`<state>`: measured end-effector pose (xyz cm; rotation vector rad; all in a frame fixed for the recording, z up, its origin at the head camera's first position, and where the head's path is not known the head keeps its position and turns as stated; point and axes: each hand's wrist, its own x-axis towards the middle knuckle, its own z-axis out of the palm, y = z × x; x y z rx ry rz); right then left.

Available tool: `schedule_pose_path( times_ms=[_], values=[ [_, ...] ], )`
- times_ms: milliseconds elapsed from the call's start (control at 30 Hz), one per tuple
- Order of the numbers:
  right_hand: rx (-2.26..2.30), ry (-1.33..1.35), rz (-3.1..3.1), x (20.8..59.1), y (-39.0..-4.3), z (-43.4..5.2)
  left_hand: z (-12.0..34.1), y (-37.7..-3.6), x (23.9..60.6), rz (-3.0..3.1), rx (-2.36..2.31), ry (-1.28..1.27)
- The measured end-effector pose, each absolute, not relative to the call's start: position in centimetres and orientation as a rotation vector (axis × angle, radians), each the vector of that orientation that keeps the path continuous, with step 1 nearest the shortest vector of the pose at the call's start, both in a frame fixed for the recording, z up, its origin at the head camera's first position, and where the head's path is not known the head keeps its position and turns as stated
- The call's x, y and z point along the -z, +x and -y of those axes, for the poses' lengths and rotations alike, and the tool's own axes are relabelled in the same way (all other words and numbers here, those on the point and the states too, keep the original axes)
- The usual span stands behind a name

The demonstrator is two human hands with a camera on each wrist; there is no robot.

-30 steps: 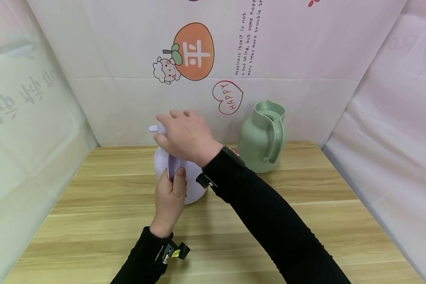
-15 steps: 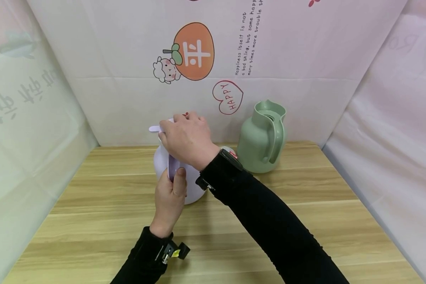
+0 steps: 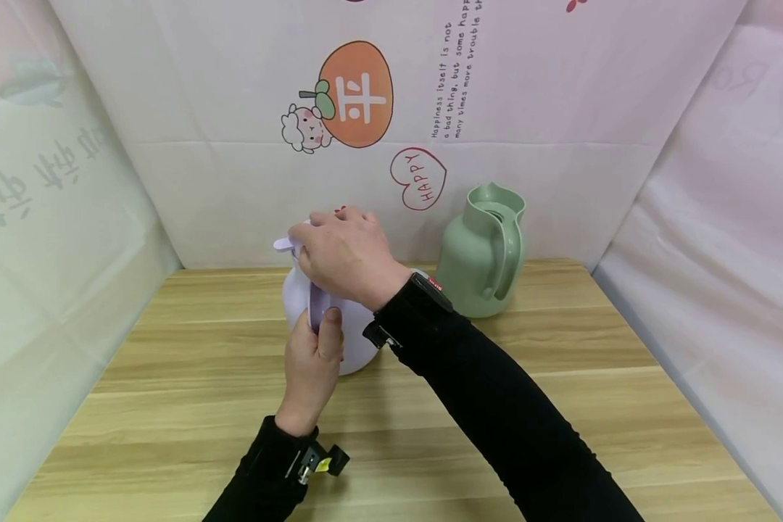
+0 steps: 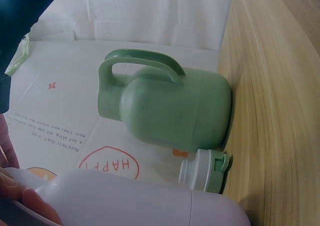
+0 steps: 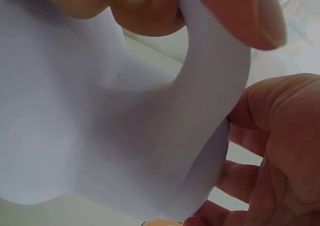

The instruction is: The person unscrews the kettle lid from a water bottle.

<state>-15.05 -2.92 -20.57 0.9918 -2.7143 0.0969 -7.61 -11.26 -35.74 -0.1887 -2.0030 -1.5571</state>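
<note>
A lilac thermos jug (image 3: 359,351) stands upright on the wooden table. My left hand (image 3: 311,366) grips its handle from the front, thumb on the inner side. Over the jug's top, my right hand (image 3: 349,257) holds the lid (image 3: 283,245), whose small tab sticks out to the left. The hand covers most of that lid. In the right wrist view, fingers of the left hand wrap the handle (image 5: 215,60), while the right hand (image 5: 285,146) bends round the jug's rim. The left wrist view shows the lilac body (image 4: 125,198) along the bottom.
A green thermos jug (image 3: 473,268) stands behind to the right, without a lid in its mouth. Beside it, a white and green stopper (image 4: 205,171) sits on the table (image 3: 496,420), largely hidden by my right wrist in the head view. Printed cloth (image 3: 235,196) walls the back.
My right hand has come down from spread fingers and taken hold of the lid. The lid's tab has turned slightly towards me. My left hand and the green jug stay put.
</note>
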Motion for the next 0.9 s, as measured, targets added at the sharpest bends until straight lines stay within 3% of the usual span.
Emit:
schedule_pose_path(
  times_ms=[900],
  values=[
    [-0.439, 1.368, 2.701, 19.9, -16.9, 1.6, 11.4, -7.7, 35.8, 1.999, 1.545, -0.213]
  ],
)
